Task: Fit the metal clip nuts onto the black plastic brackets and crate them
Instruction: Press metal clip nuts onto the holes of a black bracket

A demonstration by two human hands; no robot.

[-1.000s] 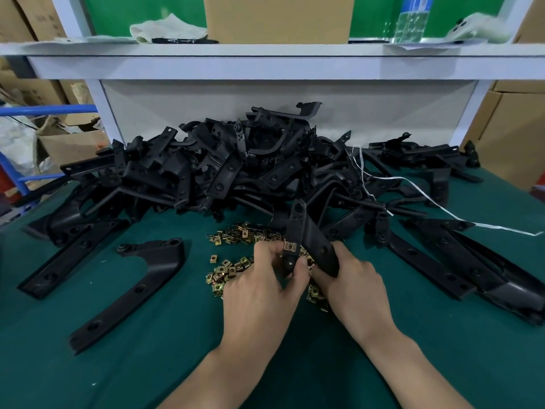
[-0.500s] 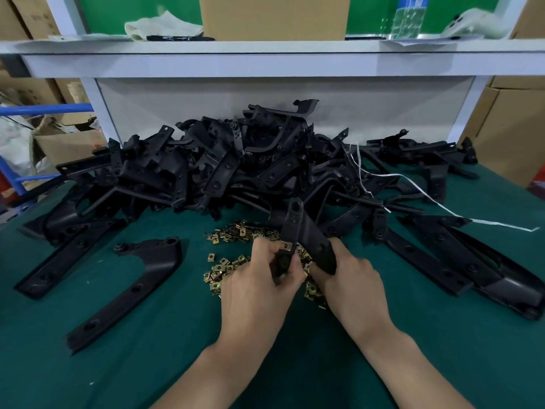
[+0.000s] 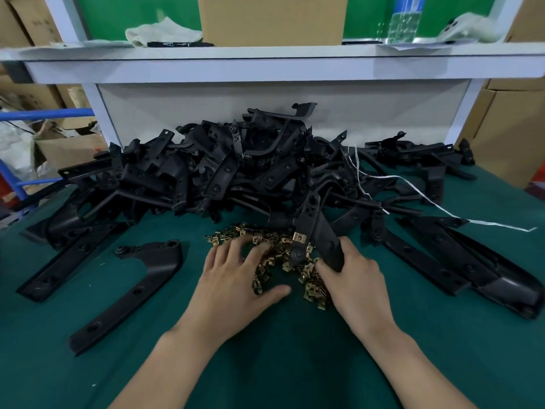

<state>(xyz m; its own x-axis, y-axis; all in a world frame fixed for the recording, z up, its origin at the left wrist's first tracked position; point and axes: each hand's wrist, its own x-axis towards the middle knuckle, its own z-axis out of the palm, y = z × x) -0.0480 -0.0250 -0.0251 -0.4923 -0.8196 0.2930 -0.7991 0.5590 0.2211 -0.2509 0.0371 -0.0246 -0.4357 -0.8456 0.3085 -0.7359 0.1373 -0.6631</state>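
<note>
– Black plastic bracket (image 3: 323, 231), position?
– Held off the green mat (image 3: 265, 364), tilted. Upper end leans toward the heap of brackets (image 3: 236, 172), lower end is in the right hand (image 3: 351, 278). It sits just above the loose clip nuts (image 3: 309, 287).
– Grip?
– Right hand's fingers are curled round the lower end of the black plastic bracket, a full wrap.
– Anything fitted?
– One brass-coloured clip nut (image 3: 300, 238) sits on a tab of that bracket, just above its round boss.
– Left hand (image 3: 233, 278)?
– Palm down, fingers spread and lightly bent, tips touching the loose clip nuts, thumb out on the mat. Whether a nut lies under the fingers, cannot tell.
– Surroundings?
– Single bracket (image 3: 132, 287) flat on the mat to the left, apart from the heap. White string (image 3: 413, 187) trails over the heap's right side. Cardboard box (image 3: 271, 20) on the shelf (image 3: 265, 57) behind.
</note>
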